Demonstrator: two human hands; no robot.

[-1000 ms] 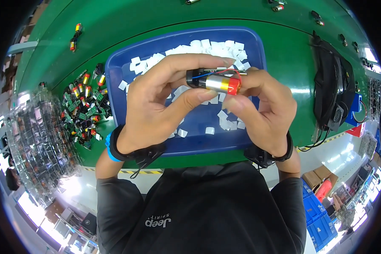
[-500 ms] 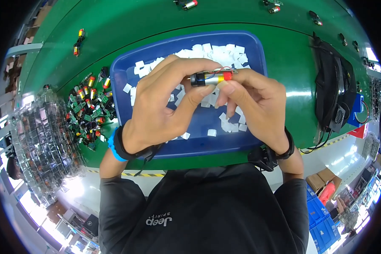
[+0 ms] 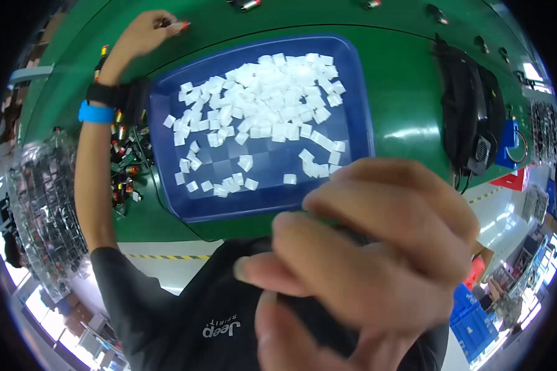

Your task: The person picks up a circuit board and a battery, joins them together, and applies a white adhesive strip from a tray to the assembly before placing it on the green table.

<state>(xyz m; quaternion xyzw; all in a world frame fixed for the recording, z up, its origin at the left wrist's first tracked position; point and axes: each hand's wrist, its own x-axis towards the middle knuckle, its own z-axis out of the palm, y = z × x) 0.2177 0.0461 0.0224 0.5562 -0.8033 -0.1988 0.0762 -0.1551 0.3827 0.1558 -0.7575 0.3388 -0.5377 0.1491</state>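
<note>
Battery (image 3: 184,25), earlier held two-handed, is now grasped by the left hand (image 3: 147,35) alone above the tabletop (image 3: 408,105), off the blue tub (image 3: 263,211), leaving the right hand (image 3: 377,253), fingers loosely curled, apparently empty, and the handling one-handed.

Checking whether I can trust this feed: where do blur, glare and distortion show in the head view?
Head view: right hand blurred, close to the lens; left hand clearer, its red-tipped part small; pale glare on the green table right of the blue tray; fisheye curving straight edges toward the rim, with black corners.
</note>
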